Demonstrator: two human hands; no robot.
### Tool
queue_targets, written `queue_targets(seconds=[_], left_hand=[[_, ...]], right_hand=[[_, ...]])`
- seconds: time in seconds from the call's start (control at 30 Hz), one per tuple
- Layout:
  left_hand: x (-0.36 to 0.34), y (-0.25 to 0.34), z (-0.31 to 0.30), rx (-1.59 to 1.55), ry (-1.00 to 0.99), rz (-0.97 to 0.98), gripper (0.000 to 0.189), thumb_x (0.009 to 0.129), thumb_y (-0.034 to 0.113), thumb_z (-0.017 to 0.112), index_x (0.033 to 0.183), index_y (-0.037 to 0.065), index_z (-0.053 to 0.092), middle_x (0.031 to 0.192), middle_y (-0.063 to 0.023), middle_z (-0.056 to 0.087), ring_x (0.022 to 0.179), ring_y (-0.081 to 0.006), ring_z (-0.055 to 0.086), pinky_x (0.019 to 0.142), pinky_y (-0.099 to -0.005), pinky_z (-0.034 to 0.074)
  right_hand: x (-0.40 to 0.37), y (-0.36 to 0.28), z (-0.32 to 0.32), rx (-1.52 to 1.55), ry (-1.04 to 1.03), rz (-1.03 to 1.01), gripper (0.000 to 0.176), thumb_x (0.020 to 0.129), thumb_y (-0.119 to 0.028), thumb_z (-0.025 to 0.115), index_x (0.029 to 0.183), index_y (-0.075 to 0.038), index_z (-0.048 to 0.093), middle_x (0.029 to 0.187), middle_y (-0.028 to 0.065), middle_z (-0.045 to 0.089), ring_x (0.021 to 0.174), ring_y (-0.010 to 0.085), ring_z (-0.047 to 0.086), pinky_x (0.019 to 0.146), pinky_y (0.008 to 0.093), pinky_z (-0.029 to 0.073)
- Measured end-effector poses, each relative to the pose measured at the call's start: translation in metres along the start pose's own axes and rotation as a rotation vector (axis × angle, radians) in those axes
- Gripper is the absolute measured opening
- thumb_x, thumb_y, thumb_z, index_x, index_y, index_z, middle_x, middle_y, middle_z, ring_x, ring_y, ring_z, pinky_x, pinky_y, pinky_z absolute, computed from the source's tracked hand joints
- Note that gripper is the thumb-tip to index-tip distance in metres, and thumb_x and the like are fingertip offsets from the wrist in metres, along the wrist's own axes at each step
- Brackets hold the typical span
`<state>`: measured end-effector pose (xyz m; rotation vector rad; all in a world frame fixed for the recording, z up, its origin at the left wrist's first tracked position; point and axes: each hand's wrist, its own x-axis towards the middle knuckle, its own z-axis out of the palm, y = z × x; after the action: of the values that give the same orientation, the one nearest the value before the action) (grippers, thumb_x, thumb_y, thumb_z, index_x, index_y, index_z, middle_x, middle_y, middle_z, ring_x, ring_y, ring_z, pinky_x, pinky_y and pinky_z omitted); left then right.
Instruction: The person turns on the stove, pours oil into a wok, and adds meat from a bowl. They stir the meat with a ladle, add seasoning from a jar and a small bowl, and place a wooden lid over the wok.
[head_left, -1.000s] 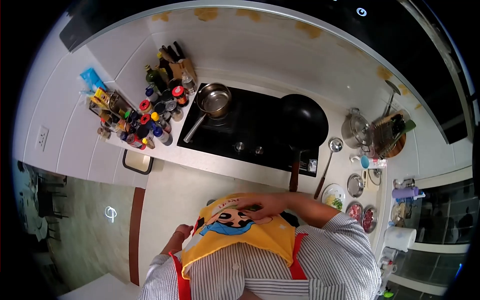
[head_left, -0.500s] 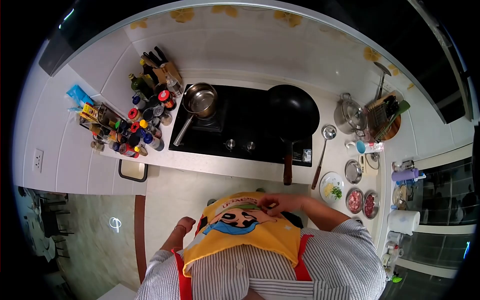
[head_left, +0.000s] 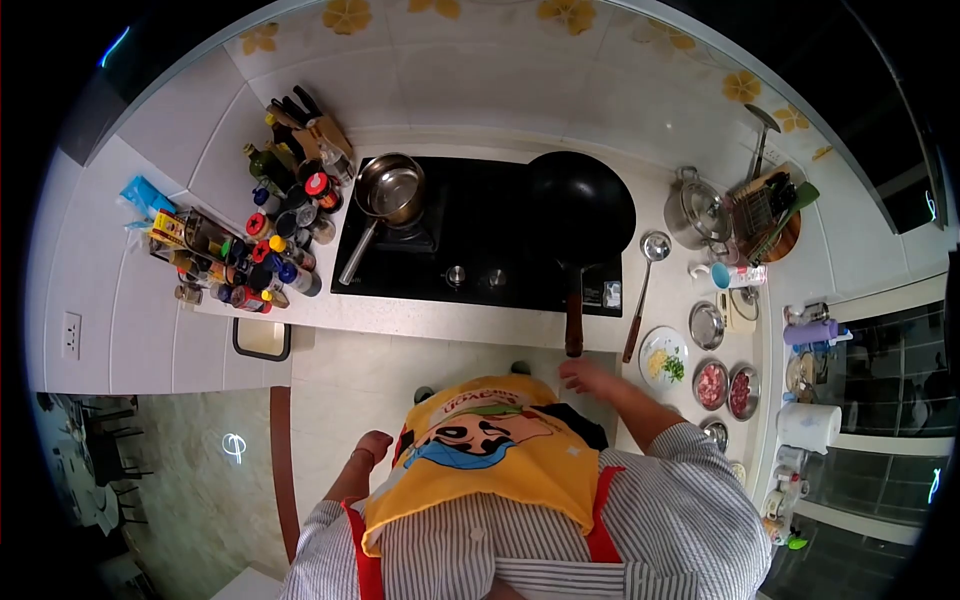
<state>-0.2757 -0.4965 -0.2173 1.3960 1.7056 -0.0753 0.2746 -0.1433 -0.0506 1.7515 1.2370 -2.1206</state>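
Note:
My right hand (head_left: 588, 378) is just below the end of the wooden handle of a black wok (head_left: 582, 210), its fingers close to the handle and small in view; whether they touch it is unclear. The wok sits on the right of the black cooktop (head_left: 480, 230). Down at my left side hangs my left hand (head_left: 374, 445), its fingers curled in, with nothing visible in it. A steel saucepan (head_left: 391, 190) rests on the left burner, its handle pointing toward the front left.
Bottles and jars (head_left: 262, 262) crowd the left counter. To the right are a ladle (head_left: 656, 247), a lidded pot (head_left: 697, 212), a plate of chopped garlic and greens (head_left: 663, 358), bowls of meat (head_left: 711, 385) and a utensil holder (head_left: 785, 235).
My right hand has moved from in front of the apron, rightward and up to near the wok handle. My left hand stays low at my side. The view has shifted slightly.

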Motion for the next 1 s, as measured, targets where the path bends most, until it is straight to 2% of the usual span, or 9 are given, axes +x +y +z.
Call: queue_targets(seconds=[0.07, 0.17, 0.4, 0.47, 0.6, 0.67, 0.77, 0.9, 1.0], left_hand=[[-0.001, 0.000, 0.003, -0.082, 0.027, -0.037, 0.032, 0.093, 0.030, 0.064, 0.102, 0.002, 0.077, 0.099, -0.0184, 0.077, 0.096, -0.0288, 0.072, 0.088, -0.0390, 0.055], [0.000, -0.004, 0.007, -0.059, 0.010, 0.030, 0.031, 0.092, 0.029, 0.063, 0.102, 0.003, 0.077, 0.101, -0.0185, 0.076, 0.097, -0.0308, 0.072, 0.088, -0.0404, 0.055], [-0.008, 0.029, -0.003, 0.057, -0.093, -0.062, 0.032, 0.094, 0.032, 0.059, 0.100, 0.007, 0.078, 0.107, -0.0173, 0.075, 0.101, -0.0351, 0.071, 0.089, -0.0426, 0.055], [-0.012, 0.045, -0.010, 0.330, -0.229, -0.102, 0.031, 0.095, 0.031, 0.057, 0.099, 0.009, 0.078, 0.108, -0.0168, 0.075, 0.105, -0.0362, 0.069, 0.091, -0.0436, 0.055], [-0.012, 0.049, -0.010, 0.445, -0.303, -0.024, 0.030, 0.095, 0.028, 0.055, 0.102, 0.009, 0.077, 0.111, -0.0168, 0.074, 0.107, -0.0363, 0.069, 0.092, -0.0447, 0.055], [-0.014, 0.045, -0.009, 0.442, -0.224, 0.068, 0.029, 0.097, 0.025, 0.053, 0.107, 0.009, 0.075, 0.111, -0.0176, 0.073, 0.106, -0.0375, 0.069, 0.091, -0.0458, 0.055], [-0.010, 0.030, -0.003, 0.330, -0.112, 0.013, 0.027, 0.097, 0.022, 0.051, 0.110, 0.009, 0.072, 0.110, -0.0190, 0.073, 0.106, -0.0391, 0.068, 0.090, -0.0476, 0.055], [-0.006, 0.020, 0.000, 0.232, -0.071, -0.014, 0.026, 0.097, 0.019, 0.051, 0.109, 0.008, 0.071, 0.107, -0.0191, 0.073, 0.106, -0.0399, 0.068, 0.089, -0.0490, 0.055], [-0.006, 0.015, 0.003, 0.325, -0.080, 0.108, 0.026, 0.097, 0.019, 0.050, 0.108, 0.008, 0.071, 0.110, -0.0188, 0.073, 0.108, -0.0391, 0.068, 0.092, -0.0487, 0.055]], right_hand=[[0.007, 0.007, -0.011, 0.173, 0.151, 0.016, 0.052, 0.093, -0.038, 0.068, 0.137, -0.012, 0.061, 0.125, 0.0090, 0.067, 0.103, 0.0236, 0.068, 0.087, 0.0382, 0.053], [0.014, 0.011, -0.018, 0.080, 0.217, 0.012, 0.048, 0.091, -0.038, 0.069, 0.131, -0.011, 0.064, 0.119, 0.0079, 0.069, 0.097, 0.0224, 0.069, 0.083, 0.0375, 0.054], [0.022, 0.016, -0.017, -0.238, 0.207, -0.030, 0.039, 0.093, -0.036, 0.070, 0.121, -0.009, 0.067, 0.108, 0.0056, 0.071, 0.087, 0.0187, 0.070, 0.075, 0.0336, 0.056], [0.027, 0.024, -0.016, -0.352, 0.171, -0.085, 0.035, 0.093, -0.033, 0.070, 0.118, -0.009, 0.069, 0.106, 0.0051, 0.071, 0.089, 0.0185, 0.070, 0.076, 0.0345, 0.057], [0.030, 0.026, -0.020, -0.439, 0.180, -0.009, 0.030, 0.093, -0.030, 0.072, 0.114, -0.009, 0.070, 0.103, 0.0051, 0.071, 0.086, 0.0176, 0.070, 0.076, 0.0347, 0.057], [0.040, 0.039, -0.025, -0.436, 0.211, -0.036, 0.030, 0.092, -0.030, 0.073, 0.112, -0.008, 0.071, 0.102, 0.0055, 0.072, 0.084, 0.0171, 0.070, 0.077, 0.0341, 0.058], [0.050, 0.048, -0.030, -0.402, 0.221, -0.066, 0.032, 0.092, -0.032, 0.073, 0.113, -0.008, 0.071, 0.103, 0.0057, 0.072, 0.084, 0.0170, 0.070, 0.077, 0.0338, 0.059], [0.054, 0.048, -0.033, -0.421, 0.187, -0.085, 0.044, 0.088, -0.040, 0.074, 0.117, -0.006, 0.070, 0.101, 0.0090, 0.073, 0.079, 0.0191, 0.070, 0.074, 0.0342, 0.058], [0.047, 0.042, -0.028, -0.394, 0.200, -0.081, 0.045, 0.089, -0.040, 0.074, 0.116, -0.005, 0.070, 0.100, 0.0101, 0.072, 0.080, 0.0203, 0.070, 0.073, 0.0351, 0.058]])
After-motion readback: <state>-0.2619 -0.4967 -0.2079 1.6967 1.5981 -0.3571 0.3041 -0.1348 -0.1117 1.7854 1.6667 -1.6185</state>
